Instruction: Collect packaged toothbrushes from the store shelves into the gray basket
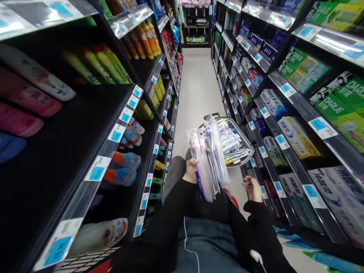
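My left hand point(192, 169) is closed around a bunch of packaged toothbrushes point(200, 163), held upright and fanned out in front of my knees. Their clear plastic packs overlap, and one at the near left shows a purple strip. Just beyond them is a dark-rimmed basket point(251, 152) filled with more toothbrush packs point(231, 142), and the held bunch hides its left part. Off to the right, between the basket and the lower shelves, my right hand point(252, 188) has its fingers loosely bent and apart. I see nothing held in it.
Shelves with boxed toothpaste point(297, 136) line the right side. On the left shelves are bottles point(99, 62) and blue-orange brushes point(122, 168). A pale aisle floor point(196, 83) runs ahead to a far rack point(196, 22). Something red point(232, 199) shows beside my knee.
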`<state>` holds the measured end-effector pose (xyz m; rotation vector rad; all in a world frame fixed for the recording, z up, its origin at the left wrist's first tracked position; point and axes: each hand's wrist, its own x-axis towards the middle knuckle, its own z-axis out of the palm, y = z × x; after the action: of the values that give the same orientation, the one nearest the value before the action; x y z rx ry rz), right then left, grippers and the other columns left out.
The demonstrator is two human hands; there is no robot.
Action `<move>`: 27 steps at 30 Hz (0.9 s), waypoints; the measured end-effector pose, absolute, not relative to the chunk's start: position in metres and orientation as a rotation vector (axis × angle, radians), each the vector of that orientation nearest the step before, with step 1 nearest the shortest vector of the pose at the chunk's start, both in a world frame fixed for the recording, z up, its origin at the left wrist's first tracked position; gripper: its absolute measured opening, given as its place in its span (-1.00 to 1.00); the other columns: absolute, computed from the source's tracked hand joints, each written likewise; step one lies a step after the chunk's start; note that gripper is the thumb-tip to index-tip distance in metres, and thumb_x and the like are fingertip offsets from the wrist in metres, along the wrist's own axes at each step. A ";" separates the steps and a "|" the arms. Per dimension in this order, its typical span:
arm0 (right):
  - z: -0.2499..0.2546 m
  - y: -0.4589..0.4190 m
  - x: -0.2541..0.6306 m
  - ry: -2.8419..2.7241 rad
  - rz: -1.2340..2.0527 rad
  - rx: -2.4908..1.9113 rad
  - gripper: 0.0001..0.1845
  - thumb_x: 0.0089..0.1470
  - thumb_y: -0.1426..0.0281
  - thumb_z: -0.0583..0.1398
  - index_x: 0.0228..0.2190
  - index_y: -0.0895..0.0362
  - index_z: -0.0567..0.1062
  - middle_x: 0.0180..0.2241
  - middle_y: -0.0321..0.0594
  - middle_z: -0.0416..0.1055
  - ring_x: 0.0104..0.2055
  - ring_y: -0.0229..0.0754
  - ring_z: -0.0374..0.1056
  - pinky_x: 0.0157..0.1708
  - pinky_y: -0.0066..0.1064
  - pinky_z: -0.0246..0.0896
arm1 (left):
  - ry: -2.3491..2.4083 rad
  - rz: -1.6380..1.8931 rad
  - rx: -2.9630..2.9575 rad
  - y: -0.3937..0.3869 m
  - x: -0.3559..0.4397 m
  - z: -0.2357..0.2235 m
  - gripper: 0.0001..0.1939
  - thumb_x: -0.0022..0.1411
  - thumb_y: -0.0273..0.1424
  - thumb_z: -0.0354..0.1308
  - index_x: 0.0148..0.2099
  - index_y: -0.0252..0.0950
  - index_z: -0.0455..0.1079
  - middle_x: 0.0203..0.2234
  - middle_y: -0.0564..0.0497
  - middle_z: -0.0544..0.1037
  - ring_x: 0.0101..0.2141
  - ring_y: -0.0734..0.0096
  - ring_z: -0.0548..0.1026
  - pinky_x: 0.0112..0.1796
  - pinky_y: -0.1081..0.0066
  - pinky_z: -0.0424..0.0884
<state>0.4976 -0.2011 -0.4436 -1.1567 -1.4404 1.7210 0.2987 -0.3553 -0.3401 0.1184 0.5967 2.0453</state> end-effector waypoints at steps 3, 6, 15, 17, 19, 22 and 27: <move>-0.379 -0.202 0.508 -1.596 1.544 -0.929 -0.61 -0.06 0.06 0.21 -0.36 0.14 0.43 -0.44 -0.24 0.40 -0.43 -0.21 0.33 -0.35 -0.32 0.27 | 0.566 1.993 0.155 -0.340 0.321 -0.348 -0.35 -0.33 -0.41 0.09 -0.05 -0.32 0.39 -0.28 -0.11 0.58 -0.25 -0.06 0.55 -0.23 0.07 0.46; -0.325 -0.232 0.507 -1.977 1.065 -0.660 -0.78 0.08 0.22 0.18 -0.41 0.13 0.43 -0.45 -0.26 0.34 -0.37 -0.20 0.28 -0.31 -0.33 0.19 | 0.550 1.976 0.170 -0.323 0.346 -0.357 -0.37 -0.31 -0.40 0.12 -0.05 -0.36 0.40 -0.28 -0.13 0.59 -0.26 -0.06 0.56 -0.23 0.08 0.46; -0.353 -0.294 0.466 -2.778 0.282 -0.916 -0.67 -0.02 0.20 0.28 -0.29 0.17 0.42 -0.33 -0.01 0.46 -0.22 0.12 0.28 -0.28 -0.18 0.10 | 0.587 1.970 0.052 -0.327 0.365 -0.408 -0.45 -0.22 -0.36 0.25 -0.08 -0.35 0.42 -0.30 -0.13 0.58 -0.24 -0.02 0.55 -0.22 0.17 0.47; -0.363 -0.296 0.455 -2.799 0.324 -0.895 -0.76 0.02 0.25 0.23 -0.33 0.16 0.40 -0.40 -0.02 0.45 -0.26 0.09 0.31 -0.29 -0.21 0.12 | 0.575 1.993 0.060 -0.332 0.357 -0.417 -0.46 -0.20 -0.24 0.31 -0.11 -0.33 0.43 -0.30 -0.12 0.58 -0.19 -0.06 0.54 -0.22 0.16 0.47; -0.370 -0.297 0.446 -2.755 0.440 -0.856 -0.80 0.06 0.25 0.17 -0.35 0.13 0.38 -0.46 -0.07 0.42 -0.33 0.02 0.33 -0.34 -0.27 0.13 | 0.559 2.025 0.061 -0.335 0.348 -0.424 -0.44 -0.18 -0.07 0.34 -0.15 -0.29 0.44 -0.29 -0.11 0.57 -0.13 -0.08 0.51 -0.20 0.17 0.47; -0.374 -0.293 0.437 -2.510 0.836 -0.910 -0.76 0.08 0.19 0.12 -0.33 0.11 0.36 -0.49 -0.19 0.41 -0.43 -0.09 0.33 -0.45 -0.37 0.10 | 0.561 2.080 0.011 -0.339 0.336 -0.434 -0.46 -0.12 0.03 0.31 -0.19 -0.24 0.44 -0.30 -0.07 0.57 -0.09 -0.06 0.49 -0.19 0.18 0.47; -0.388 -0.240 0.438 -1.620 1.560 -0.979 -0.72 -0.01 0.14 0.16 -0.41 0.10 0.30 -0.56 -0.38 0.28 -0.55 -0.28 0.22 -0.56 -0.48 0.09 | 0.573 1.999 -0.110 -0.344 0.325 -0.448 -0.63 -0.17 -0.31 0.33 -0.25 -0.28 0.41 -0.40 -0.06 0.56 -0.21 -0.04 0.55 -0.20 0.10 0.48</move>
<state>0.4384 -0.2401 -0.3877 -0.9790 -1.6200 1.5599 0.3250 -0.3443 -0.4478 -0.1097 0.5731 1.9987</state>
